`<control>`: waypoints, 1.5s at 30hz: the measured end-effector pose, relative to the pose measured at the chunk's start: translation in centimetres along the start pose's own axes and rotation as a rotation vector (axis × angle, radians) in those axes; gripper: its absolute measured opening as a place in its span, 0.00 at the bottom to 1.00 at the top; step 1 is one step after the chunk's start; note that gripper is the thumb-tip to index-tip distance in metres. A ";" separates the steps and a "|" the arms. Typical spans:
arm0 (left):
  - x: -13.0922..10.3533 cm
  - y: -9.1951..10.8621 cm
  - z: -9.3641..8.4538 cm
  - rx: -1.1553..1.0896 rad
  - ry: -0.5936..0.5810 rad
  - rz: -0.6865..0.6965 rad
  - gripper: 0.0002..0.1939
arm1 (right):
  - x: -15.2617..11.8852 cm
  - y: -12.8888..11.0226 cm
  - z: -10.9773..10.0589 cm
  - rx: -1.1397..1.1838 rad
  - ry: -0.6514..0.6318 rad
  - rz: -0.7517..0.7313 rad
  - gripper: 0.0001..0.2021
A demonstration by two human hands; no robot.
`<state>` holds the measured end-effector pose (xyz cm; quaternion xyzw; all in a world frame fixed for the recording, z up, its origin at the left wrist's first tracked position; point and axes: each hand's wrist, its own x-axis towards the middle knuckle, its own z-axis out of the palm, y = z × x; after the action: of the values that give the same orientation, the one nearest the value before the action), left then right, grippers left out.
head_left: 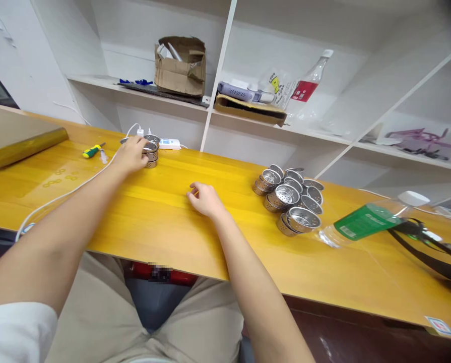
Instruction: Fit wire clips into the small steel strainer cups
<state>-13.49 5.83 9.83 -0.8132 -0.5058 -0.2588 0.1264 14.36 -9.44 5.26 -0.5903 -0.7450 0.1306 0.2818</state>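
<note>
At the back left of the table, my left hand [132, 154] is bent over a small group of perforated metal cups [151, 157]. Its fingers curl at the cup rims and appear to grip one, though the palm hides part of it. My right hand [204, 198] hovers over the middle of the table, holding nothing, with loosely bent fingers and a gap between thumb and index finger. To its right stand several more perforated metal cups [285, 194], stacked inside one another in rows, some stacks tilted.
A white cable [72, 193] runs under my left arm, near a green-yellow screwdriver [92, 150] and several yellow rings [60, 172]. A power strip [170, 144] lies behind the left cups. At right, a green-labelled bottle [369, 222] lies beside a black strap [425, 252]. Shelves rise behind.
</note>
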 end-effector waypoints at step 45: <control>-6.5 15.3 6.4 -0.973 -0.180 0.010 0.33 | 1.9 0.3 1.6 0.072 0.338 -0.086 0.11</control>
<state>-0.32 -3.04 1.80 -0.7995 -0.3314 -0.3930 -0.3107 13.43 -7.29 4.28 -0.5607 -0.7066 0.0442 0.4294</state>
